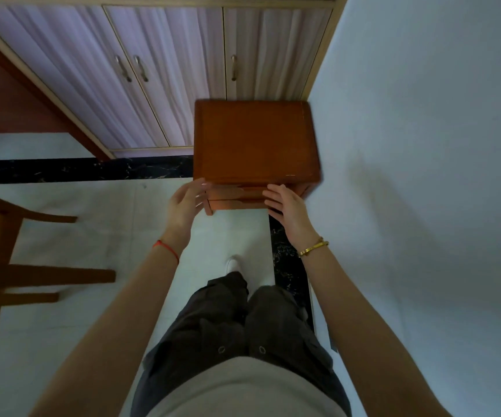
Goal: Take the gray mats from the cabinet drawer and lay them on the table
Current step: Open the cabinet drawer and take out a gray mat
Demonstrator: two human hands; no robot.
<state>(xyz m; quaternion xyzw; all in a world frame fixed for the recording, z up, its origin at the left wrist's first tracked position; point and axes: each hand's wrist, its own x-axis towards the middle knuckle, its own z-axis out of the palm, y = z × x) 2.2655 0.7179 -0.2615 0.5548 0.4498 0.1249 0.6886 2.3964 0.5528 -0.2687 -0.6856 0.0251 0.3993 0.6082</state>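
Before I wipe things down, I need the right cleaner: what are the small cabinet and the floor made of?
The cabinet looks like wood with a smooth reddish-brown varnish; a chipped pale spot shows at its front corner. The floor looks like glossy pale tile or polished stone, with black marble-like veined border strips. Blur leaves both uncertain.

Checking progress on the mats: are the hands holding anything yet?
No mats. Both hands, left and right, are at the cabinet drawer front; grip unclear.

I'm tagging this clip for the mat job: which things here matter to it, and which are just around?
Part of the job:
small wooden cabinet
its drawer fronts
left hand
right hand

Just around:
wardrobe doors
wooden chair
white wall

No gray mats visible.
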